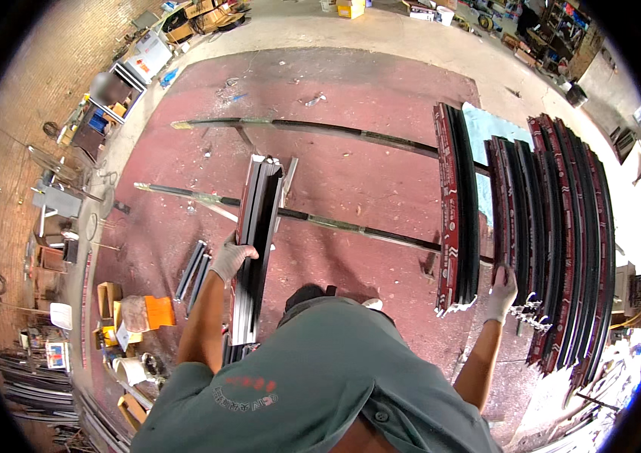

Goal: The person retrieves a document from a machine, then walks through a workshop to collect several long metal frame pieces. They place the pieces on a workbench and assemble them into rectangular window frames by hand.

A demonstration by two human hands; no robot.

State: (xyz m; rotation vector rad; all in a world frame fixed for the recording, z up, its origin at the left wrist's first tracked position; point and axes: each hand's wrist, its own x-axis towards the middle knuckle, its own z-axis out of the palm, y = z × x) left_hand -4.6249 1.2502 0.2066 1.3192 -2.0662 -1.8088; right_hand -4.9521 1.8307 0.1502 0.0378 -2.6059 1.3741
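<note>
The person's left hand (231,259) is closed on the left edge of a bundle of long grey and black profiles (261,226), the thumb laid across its upper side. This bundle stretches away from the person, in front of the body and toward the left, crossing the near rail (358,232); whether it rests on that rail cannot be told. Its far end stops short of the far rail (320,130).

The right hand (500,294) is well apart from the left, at the near end of a row of dark profiles (513,200) on the right. The fingers point away from the person; whether they grip or only touch cannot be told.

To the left of that row, a red-faced stack (450,211) lies across both rails; to its right is a wider row of long red and black profiles (576,241). Short dark pieces (193,270) lie on the red floor (381,185), near an orange object (160,311).
</note>
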